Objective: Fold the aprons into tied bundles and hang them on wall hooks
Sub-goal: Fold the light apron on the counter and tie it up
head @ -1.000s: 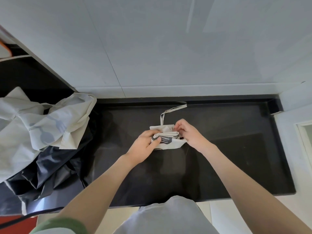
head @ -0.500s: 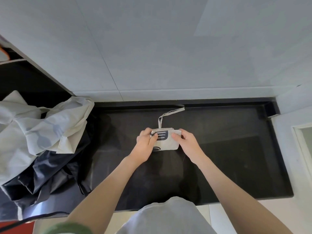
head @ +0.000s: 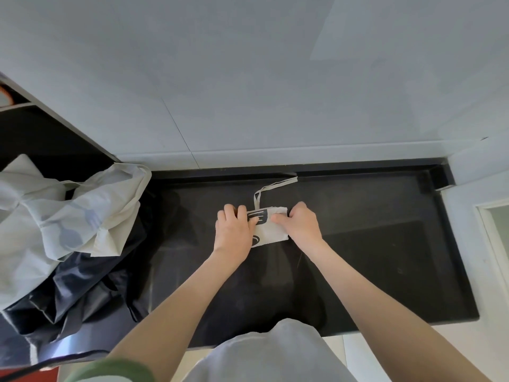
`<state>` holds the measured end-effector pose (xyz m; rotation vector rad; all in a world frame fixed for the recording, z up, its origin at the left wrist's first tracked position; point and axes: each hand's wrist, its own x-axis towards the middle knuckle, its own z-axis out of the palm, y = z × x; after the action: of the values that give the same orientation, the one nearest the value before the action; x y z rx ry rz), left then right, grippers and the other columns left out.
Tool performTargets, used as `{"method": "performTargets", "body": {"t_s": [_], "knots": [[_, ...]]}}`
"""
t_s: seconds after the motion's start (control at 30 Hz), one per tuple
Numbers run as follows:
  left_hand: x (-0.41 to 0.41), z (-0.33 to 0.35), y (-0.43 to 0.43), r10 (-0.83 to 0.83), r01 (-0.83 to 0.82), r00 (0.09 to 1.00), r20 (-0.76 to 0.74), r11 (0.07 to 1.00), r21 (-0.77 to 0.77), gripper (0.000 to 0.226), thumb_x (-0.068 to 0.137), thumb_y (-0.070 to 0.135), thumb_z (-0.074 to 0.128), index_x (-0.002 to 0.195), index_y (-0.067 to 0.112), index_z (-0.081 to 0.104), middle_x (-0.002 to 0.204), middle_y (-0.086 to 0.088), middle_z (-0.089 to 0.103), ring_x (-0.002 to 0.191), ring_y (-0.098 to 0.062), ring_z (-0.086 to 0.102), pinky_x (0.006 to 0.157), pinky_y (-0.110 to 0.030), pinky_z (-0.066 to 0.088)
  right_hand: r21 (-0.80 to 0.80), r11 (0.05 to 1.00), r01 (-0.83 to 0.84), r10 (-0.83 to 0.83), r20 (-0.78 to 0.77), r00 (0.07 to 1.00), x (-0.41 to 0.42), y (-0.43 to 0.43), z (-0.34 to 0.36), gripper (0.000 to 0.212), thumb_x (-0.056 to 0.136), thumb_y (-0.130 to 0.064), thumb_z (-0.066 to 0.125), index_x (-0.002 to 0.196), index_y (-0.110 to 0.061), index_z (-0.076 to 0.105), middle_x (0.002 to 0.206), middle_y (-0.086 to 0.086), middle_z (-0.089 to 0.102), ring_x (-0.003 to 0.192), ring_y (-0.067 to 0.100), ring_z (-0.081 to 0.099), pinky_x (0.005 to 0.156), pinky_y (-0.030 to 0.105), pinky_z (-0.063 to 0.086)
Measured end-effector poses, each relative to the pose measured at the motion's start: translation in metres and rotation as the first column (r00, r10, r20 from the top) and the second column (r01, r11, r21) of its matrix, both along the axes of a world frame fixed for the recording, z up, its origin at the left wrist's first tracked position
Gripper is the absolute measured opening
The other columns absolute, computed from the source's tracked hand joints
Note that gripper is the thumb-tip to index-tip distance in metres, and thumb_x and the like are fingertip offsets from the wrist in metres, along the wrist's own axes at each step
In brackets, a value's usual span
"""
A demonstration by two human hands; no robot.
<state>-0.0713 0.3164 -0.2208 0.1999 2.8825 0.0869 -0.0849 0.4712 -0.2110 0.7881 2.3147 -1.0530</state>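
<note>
The folded apron (head: 271,231) is lying in the middle of the black bench (head: 385,257), close to the back wall (head: 275,92). The left hand (head: 234,232) is gripping its left end and the right hand (head: 303,226) is gripping its right end. The fingers (head: 230,212) of both hands are curling over the far edge with thumbs on top, probably so the little bundle is not popping open. One long strap (head: 272,186) is lying loose behind it, handy for tying. Open bench is waiting to the right and in front. On the left, a heap of pale aprons (head: 68,210) and dark cloth (head: 82,293) is sitting well apart.
</note>
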Motion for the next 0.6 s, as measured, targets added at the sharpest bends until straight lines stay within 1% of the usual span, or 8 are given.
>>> {"method": "performTargets", "body": {"t_s": [0.07, 0.13, 0.27, 0.37, 0.43, 0.5, 0.53, 0.6], "knots": [[0.002, -0.001, 0.003, -0.002, 0.002, 1.000, -0.016, 1.000, -0.004, 0.046, 0.103, 0.045, 0.020, 0.128, 0.009, 0.037, 0.124, -0.011, 0.043, 0.102, -0.020, 0.047, 0.086, -0.024, 0.042, 0.001, 0.999, 0.039, -0.039, -0.083, 0.996, 0.006, -0.007, 0.000, 0.028, 0.090, -0.033, 0.066, 0.099, -0.011, 0.050, 0.096, 0.003, 0.058, 0.089, 0.020, 0.059, 0.066, 0.023, 0.040], [0.006, -0.002, 0.007, 0.024, -0.024, 1.000, 0.012, 0.999, 0.031, 0.047, 0.103, 0.044, 0.021, 0.125, 0.007, 0.039, 0.118, -0.011, 0.045, 0.095, -0.018, 0.046, 0.081, -0.023, 0.042, -0.007, 0.997, 0.083, -0.083, -0.177, 0.981, 0.013, -0.014, 0.000, 0.019, 0.093, -0.028, 0.062, 0.100, -0.014, 0.051, 0.094, -0.001, 0.057, 0.088, 0.016, 0.058, 0.069, 0.021, 0.040], [0.008, 0.012, 0.018, 0.210, -0.245, 0.965, 0.155, 0.932, 0.267, 0.040, 0.098, 0.036, 0.051, 0.113, -0.001, 0.046, 0.102, -0.015, 0.051, 0.079, -0.018, 0.051, 0.068, -0.023, 0.049, -0.080, 0.988, 0.136, -0.150, -0.218, 0.964, 0.016, -0.018, 0.004, 0.022, 0.095, -0.024, 0.059, 0.114, -0.016, 0.051, 0.095, -0.006, 0.056, 0.081, 0.007, 0.056, 0.066, 0.010, 0.038], [0.003, 0.022, 0.020, 0.330, -0.531, 0.827, 0.455, 0.723, 0.441, 0.037, 0.101, 0.033, 0.042, 0.121, 0.003, 0.033, 0.115, -0.018, 0.047, 0.100, -0.031, 0.053, 0.078, -0.030, 0.039, -0.168, 0.980, 0.106, -0.135, -0.172, 0.976, 0.011, -0.013, 0.007, 0.027, 0.096, -0.028, 0.056, 0.121, -0.018, 0.052, 0.104, -0.007, 0.057, 0.087, 0.006, 0.054, 0.066, 0.008, 0.037], [-0.003, 0.023, 0.018, 0.323, -0.585, 0.794, 0.515, 0.638, 0.501, 0.029, 0.101, 0.031, 0.042, 0.110, 0.007, 0.030, 0.100, -0.015, 0.052, 0.097, -0.033, 0.059, 0.070, -0.030, 0.039, -0.280, 0.953, 0.117, -0.155, -0.116, 0.981, 0.008, -0.011, 0.009, 0.033, 0.096, -0.034, 0.055, 0.126, -0.021, 0.049, 0.112, -0.005, 0.056, 0.097, 0.008, 0.054, 0.077, 0.015, 0.045], [-0.010, 0.028, 0.014, 0.307, -0.620, 0.772, 0.557, 0.559, 0.550, 0.026, 0.101, 0.030, 0.044, 0.107, 0.010, 0.028, 0.091, -0.008, 0.054, 0.077, -0.019, 0.060, 0.058, -0.024, 0.041, -0.319, 0.942, 0.105, -0.139, -0.084, 0.987, 0.006, -0.010, 0.012, 0.038, 0.097, -0.039, 0.052, 0.131, -0.023, 0.047, 0.118, -0.004, 0.055, 0.106, 0.011, 0.053, 0.092, 0.027, 0.047], [-0.014, 0.030, 0.012, 0.285, -0.630, 0.763, 0.580, 0.530, 0.568, 0.026, 0.101, 0.031, 0.044, 0.111, 0.012, 0.029, 0.093, -0.005, 0.055, 0.073, -0.012, 0.056, 0.057, -0.021, 0.041, -0.326, 0.940, 0.099, -0.134, -0.085, 0.987, 0.006, -0.011, 0.014, 0.037, 0.098, -0.039, 0.049, 0.132, -0.023, 0.048, 0.119, -0.004, 0.054, 0.109, 0.012, 0.051, 0.094, 0.028, 0.044], [-0.021, 0.035, 0.010, 0.248, -0.633, 0.759, 0.602, 0.498, 0.593, 0.027, 0.101, 0.033, 0.045, 0.120, 0.017, 0.034, 0.100, 0.001, 0.055, 0.077, -0.006, 0.053, 0.061, -0.018, 0.042, -0.381, 0.916, 0.123, -0.174, -0.102, 0.979, 0.007, -0.012, 0.023, 0.030, 0.101, -0.034, 0.044, 0.128, -0.022, 0.052, 0.119, -0.003, 0.055, 0.107, 0.011, 0.050, 0.092, 0.025, 0.040]]}}
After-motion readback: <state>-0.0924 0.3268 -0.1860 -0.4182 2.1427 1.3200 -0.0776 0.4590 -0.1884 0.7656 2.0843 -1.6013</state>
